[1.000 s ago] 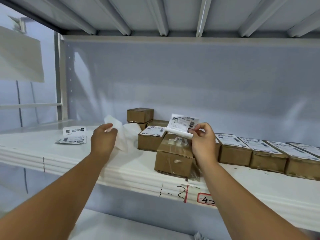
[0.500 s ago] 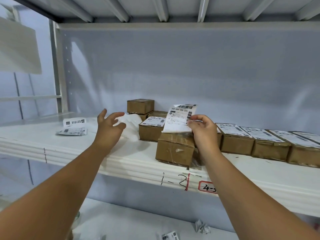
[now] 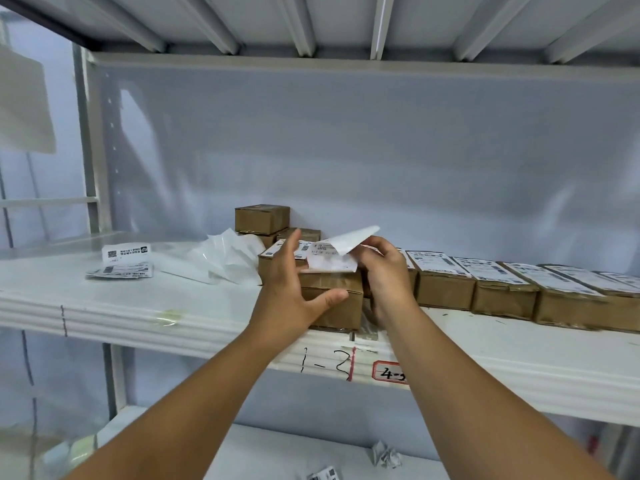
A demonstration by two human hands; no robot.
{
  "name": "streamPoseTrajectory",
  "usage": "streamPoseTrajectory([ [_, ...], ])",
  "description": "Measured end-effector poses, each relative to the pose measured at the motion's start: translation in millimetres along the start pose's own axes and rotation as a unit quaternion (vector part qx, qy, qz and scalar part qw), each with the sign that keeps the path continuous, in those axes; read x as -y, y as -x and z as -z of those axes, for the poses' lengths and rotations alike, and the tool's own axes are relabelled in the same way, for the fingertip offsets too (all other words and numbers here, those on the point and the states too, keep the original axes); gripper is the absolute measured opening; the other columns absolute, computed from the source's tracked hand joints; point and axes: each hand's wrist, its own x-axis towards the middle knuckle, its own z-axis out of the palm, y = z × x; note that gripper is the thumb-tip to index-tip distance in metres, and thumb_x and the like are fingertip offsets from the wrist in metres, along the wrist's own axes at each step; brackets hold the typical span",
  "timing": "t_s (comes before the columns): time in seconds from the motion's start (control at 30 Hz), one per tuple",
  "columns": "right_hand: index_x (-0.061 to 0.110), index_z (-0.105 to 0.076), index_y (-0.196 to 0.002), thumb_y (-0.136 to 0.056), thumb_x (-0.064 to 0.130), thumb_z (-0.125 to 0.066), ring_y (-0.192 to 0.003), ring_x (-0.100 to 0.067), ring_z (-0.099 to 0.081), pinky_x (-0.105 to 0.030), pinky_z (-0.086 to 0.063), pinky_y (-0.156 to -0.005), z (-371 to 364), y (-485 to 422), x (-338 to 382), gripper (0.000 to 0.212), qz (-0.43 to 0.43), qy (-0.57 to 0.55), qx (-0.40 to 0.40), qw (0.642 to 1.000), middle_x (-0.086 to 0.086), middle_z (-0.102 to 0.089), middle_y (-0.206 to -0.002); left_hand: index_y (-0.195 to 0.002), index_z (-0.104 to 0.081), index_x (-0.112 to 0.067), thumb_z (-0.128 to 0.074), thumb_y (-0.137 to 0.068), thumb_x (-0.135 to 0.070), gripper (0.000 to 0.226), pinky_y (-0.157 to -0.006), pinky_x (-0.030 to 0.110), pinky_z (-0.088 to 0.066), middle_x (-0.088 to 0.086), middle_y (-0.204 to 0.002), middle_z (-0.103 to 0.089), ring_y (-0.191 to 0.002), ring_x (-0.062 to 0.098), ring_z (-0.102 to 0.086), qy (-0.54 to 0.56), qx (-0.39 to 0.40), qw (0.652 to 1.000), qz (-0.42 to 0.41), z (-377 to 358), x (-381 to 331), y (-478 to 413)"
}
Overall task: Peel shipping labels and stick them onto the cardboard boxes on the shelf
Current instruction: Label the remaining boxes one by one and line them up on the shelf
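Note:
A brown cardboard box (image 3: 341, 306) stands at the front of the white shelf (image 3: 173, 317). My right hand (image 3: 384, 271) pinches a white shipping label (image 3: 332, 258) over the box top; the label's near part lies on the box and its far end is lifted and folded back. My left hand (image 3: 294, 292) is spread against the box's left front, its thumb on the front face. Several boxes with labels on top (image 3: 502, 292) run in a row to the right.
Loose labels (image 3: 121, 265) lie on the shelf at the left, next to crumpled white backing paper (image 3: 225, 258). More boxes (image 3: 261, 220) are stacked at the back wall. Crumpled scraps (image 3: 386, 457) lie on the lower shelf.
My left hand let go of the backing paper, left it on the shelf and moved right to the box. My right hand lowered the label onto the box top.

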Motion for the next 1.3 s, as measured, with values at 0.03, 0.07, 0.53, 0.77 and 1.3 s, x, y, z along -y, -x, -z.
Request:
streamPoseTrajectory([
  [0.03,0.013,-0.067,-0.097,-0.083,0.001,-0.061,-0.088,-0.034,-0.068,-0.049,-0.053,-0.082,0,0,0,0.020,0.000,-0.005,0.006,1.000,-0.015,-0.072,-0.093,-0.147,-0.009,-0.036,-0.073,-0.062,-0.054,0.108,-0.104,0.028,-0.038,-0.008,-0.147,-0.027,-0.130,0.010,-0.037,-0.004,0.001,1.000,0.008,0,1,-1],
  [0.07,0.012,-0.067,-0.100,-0.083,-0.001,-0.058,-0.092,-0.035,-0.068,-0.050,-0.053,-0.084,0,-1,1,0.023,0.002,-0.009,0.010,1.000,-0.015,-0.072,-0.096,-0.148,-0.006,-0.036,-0.071,-0.058,-0.058,0.113,-0.108,0.031,-0.035,-0.007,-0.150,-0.022,-0.134,0.011,-0.032,-0.002,0.011,1.000,0.018,0,2,-3],
  [0.53,0.014,-0.041,-0.067,-0.084,-0.014,-0.048,-0.047,-0.008,-0.053,-0.017,-0.039,-0.041,0,10,12,0.033,0.035,-0.072,0.113,0.990,-0.007,-0.055,-0.067,-0.146,0.006,-0.045,-0.080,-0.062,-0.052,0.120,-0.113,0.043,-0.026,-0.015,-0.140,-0.041,-0.135,0.014,-0.036,-0.014,0.048,0.996,0.078,7,-1,-7],
  [0.77,0.013,-0.057,-0.078,-0.077,0.001,-0.062,-0.074,-0.025,-0.061,-0.029,-0.053,-0.058,-2,14,35,0.013,0.059,-0.252,0.115,0.959,-0.010,-0.063,-0.081,-0.144,0.010,-0.048,-0.081,-0.052,-0.062,0.130,-0.111,0.039,-0.031,-0.030,-0.123,-0.052,-0.127,0.008,-0.045,0.015,0.074,0.994,0.084,7,3,-10],
  [1.3,0.011,-0.069,-0.077,-0.086,-0.011,-0.054,-0.091,-0.018,-0.064,-0.028,-0.053,-0.086,8,20,27,0.028,-0.008,0.020,0.014,1.000,-0.008,-0.068,-0.103,-0.142,-0.017,-0.040,-0.071,-0.080,-0.034,0.083,-0.085,0.004,-0.035,-0.013,-0.136,-0.047,-0.125,-0.001,-0.043,0.063,0.056,0.996,0.027,10,4,2],
])
